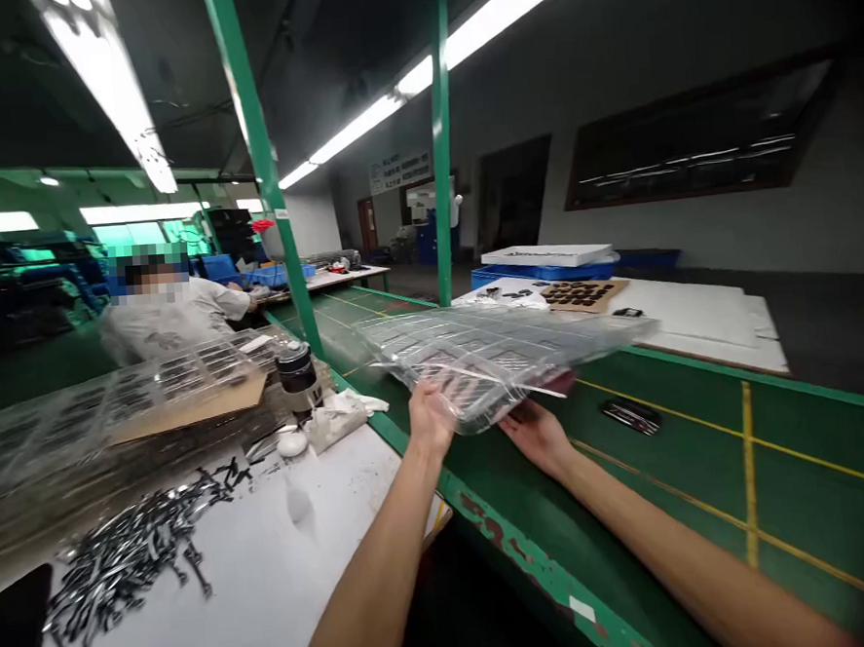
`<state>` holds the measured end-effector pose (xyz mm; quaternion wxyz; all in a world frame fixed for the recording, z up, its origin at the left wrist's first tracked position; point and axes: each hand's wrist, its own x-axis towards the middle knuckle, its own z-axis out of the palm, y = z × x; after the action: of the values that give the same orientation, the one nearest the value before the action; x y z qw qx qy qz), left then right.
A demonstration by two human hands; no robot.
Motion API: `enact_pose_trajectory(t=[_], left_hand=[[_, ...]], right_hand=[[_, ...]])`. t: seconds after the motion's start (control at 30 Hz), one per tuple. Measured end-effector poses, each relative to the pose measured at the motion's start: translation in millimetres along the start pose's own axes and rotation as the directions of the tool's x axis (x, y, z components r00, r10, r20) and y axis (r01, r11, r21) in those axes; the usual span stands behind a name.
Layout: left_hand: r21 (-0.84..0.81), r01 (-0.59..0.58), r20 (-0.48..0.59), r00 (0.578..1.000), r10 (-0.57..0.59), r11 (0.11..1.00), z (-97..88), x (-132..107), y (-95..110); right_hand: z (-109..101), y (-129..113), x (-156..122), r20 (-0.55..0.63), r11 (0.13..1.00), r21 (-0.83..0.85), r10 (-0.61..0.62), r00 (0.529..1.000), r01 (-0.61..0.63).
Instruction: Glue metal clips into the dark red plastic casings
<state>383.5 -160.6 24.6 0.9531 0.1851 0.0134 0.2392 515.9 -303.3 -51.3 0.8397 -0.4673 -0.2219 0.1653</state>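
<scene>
The clear plastic tray [500, 358] you have up is a thin moulded sheet of many shallow cells, held level above the green conveyor belt [703, 444] and close to its near edge. It should weigh very little. The sheet will flex and may slip, while the cells give it some stiffness, so it handles best from underneath or by the rim on two sides. A tight pinch could dent it.

Your left hand [430, 416] is at the near edge with its fingers behind the plastic; the glare makes it hard to tell whether they are clenched on it. Your right hand [534, 436] lies palm up with its fingers relaxed and spread beneath the tray, bearing it without gripping.

A dark reddish item [557, 384] shows just under the far side of the tray. To your left, more clear trays and a cardboard sheet [188, 407] lie stacked on the bench beside a black-capped bottle [298, 379], with loose dark metal parts [138, 546] spread on a white tabletop [272, 577]. Farther along, a co-worker [172, 320] in a pale shirt sits at the bench.
</scene>
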Motion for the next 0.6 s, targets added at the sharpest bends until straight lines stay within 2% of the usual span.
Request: enact_pose_trajectory(t=[0.1,0.2,0.3,0.47,0.53,0.6], left_hand=[[-0.008,0.017,-0.101,0.995,-0.018,1.000,-14.3,25.3,-1.0],[-0.006,0.050,-0.172,0.984,-0.050,0.999,-25.2,30.9,-2.6],[0.012,0.047,-0.218,0.975,-0.043,0.999,-33.0,14.2,-4.6],[0.063,-0.025,-0.246,0.968,0.040,0.998,-42.3,-25.6,-3.8],[0.089,-0.044,-0.267,0.961,0.067,0.995,-43.2,-29.8,-4.4],[0.120,-0.054,-0.299,0.950,0.088,0.991,-41.2,-24.3,-7.7]], right_hand=[[-9.1,9.5,0.1,-0.072,0.995,0.061,0.084,0.994,-0.080],[-14.0,13.2,-2.6,-0.118,0.990,0.102,0.113,0.987,-0.101],[-16.6,13.2,-7.1,-0.173,0.989,0.126,0.099,0.980,-0.078],[-14.6,13.2,-17.8,-0.292,0.990,0.141,0.059,0.955,-0.018],[-12.4,13.5,-20.8,-0.331,0.993,0.114,0.052,0.942,-0.015],[-11.9,13.0,-21.7,-0.374,0.998,0.062,0.039,0.927,-0.017]])
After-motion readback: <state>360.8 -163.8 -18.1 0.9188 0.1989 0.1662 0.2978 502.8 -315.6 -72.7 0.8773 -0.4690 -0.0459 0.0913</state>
